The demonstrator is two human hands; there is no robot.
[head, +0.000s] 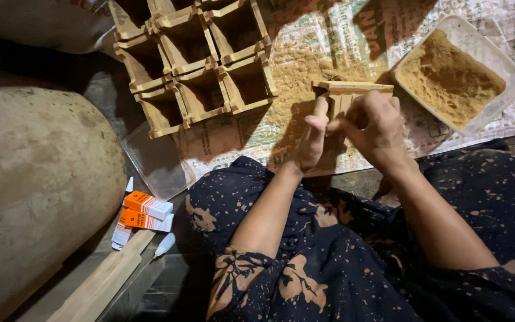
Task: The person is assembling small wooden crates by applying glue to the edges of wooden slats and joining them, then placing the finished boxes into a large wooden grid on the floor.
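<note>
Dim floor, printed sacking [329,48] dusted with sawdust. Your left hand [311,140] and right hand [374,128] both grip a small wooden box [353,92], held above the sacking beside the sawdust tray [508,53]. Likely light, stiff, thin-walled: hold it by the side walls.

A small open-topped wooden box [351,95], held upright above the printed sheet.

1 head-worn view, looking steeply down, close over lap and both hands; far edge reaches square wooden box cluster [201,62], right reaches clear plastic tray of brown powder [455,74].
</note>
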